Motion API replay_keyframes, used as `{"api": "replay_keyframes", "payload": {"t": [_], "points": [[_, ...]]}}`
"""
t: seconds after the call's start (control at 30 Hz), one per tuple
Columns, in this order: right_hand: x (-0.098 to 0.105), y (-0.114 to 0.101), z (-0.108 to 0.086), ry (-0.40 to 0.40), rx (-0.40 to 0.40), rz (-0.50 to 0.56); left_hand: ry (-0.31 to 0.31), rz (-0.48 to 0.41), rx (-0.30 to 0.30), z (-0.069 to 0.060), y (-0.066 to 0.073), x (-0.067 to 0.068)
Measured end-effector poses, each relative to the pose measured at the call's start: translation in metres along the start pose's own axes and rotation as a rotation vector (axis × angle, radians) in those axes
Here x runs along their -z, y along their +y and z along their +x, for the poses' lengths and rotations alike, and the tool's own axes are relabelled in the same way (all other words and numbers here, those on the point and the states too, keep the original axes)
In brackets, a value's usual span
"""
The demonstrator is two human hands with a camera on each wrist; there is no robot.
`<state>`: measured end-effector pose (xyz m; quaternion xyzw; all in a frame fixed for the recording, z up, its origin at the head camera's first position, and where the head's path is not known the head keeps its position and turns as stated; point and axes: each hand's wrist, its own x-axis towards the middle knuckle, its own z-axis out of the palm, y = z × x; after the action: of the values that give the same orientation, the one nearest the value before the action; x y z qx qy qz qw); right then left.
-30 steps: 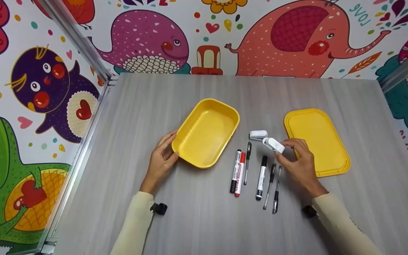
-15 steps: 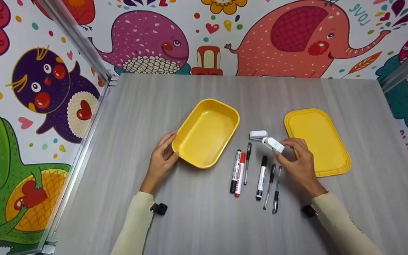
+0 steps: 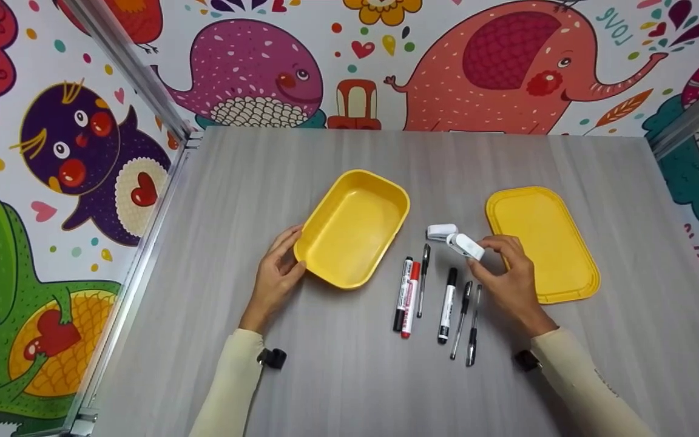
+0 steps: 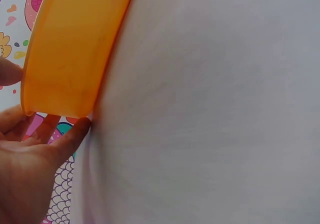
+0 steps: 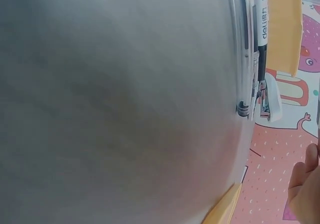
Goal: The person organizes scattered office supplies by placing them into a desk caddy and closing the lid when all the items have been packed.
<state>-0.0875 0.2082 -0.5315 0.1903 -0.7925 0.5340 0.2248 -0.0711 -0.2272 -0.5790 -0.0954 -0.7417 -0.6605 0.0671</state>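
Observation:
My left hand grips the left corner of a yellow plastic box, its thumb and fingers on either side of the corner. The left wrist view shows the box wall close up, fingertips against its end. My right hand pinches a small white stapler between thumb and fingers. Beside it lies a second white stapler, close to the held one. In the right wrist view only part of the right hand shows at the edge, and what it holds is mostly out of frame.
A yellow lid lies to the right, partly behind the right hand. Between box and hand lie a red marker, black-and-white markers and several slim pens. Patterned panels border the table.
My right hand and the stapler in it have shifted very slightly to the left. The left hand and the box look the same.

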Motion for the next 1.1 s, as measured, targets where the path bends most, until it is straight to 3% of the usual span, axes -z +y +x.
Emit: {"api": "replay_keyframes", "payload": {"t": [0.77,1.1], "points": [[-0.018,0.0,0.011,-0.025,0.04,-0.012,0.004,-0.017,0.009,-0.001,-0.001,-0.001],[-0.025,-0.008,0.019,-0.054,0.007,-0.019,0.002,-0.01,-0.002,0.0,0.0,0.0]]}}
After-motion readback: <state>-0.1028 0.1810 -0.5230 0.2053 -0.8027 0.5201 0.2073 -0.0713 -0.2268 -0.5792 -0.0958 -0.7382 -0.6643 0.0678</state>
